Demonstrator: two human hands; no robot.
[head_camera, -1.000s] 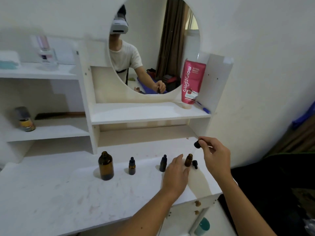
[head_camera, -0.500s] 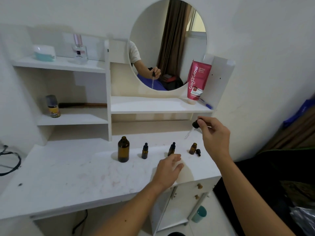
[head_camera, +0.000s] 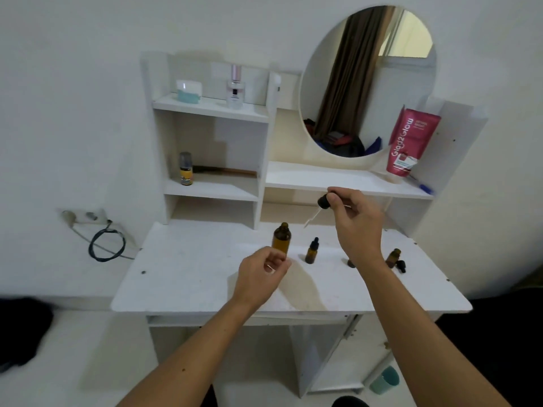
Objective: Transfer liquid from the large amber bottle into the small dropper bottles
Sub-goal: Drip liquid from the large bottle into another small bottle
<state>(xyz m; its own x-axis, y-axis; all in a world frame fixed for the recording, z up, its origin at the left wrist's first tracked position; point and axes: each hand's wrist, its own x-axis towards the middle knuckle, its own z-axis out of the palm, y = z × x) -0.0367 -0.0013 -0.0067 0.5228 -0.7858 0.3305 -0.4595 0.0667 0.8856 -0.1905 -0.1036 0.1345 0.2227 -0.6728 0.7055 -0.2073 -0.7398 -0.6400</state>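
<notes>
Right hand [head_camera: 357, 227] pinches a dropper [head_camera: 318, 208] above the desk [head_camera: 191, 274]; left hand [head_camera: 260, 276] hovers loosely curled, empty, beside the uncapped large amber bottle [head_camera: 281, 237]. One small dropper bottle [head_camera: 393, 257] stands open, another [head_camera: 312, 251] capped; filling looks barely begun.

A round mirror [head_camera: 367, 80] hangs above the white shelving; a pink tube [head_camera: 407, 142] leans beside it; a clear perfume bottle [head_camera: 235, 89] and teal jar [head_camera: 189, 91] share the top shelf; a yellow-labelled can [head_camera: 186, 169] stands lower; a black cable [head_camera: 107, 245] coils left of the tabletop [head_camera: 191, 277]; a teal cup [head_camera: 385, 380] sits on the floor.
</notes>
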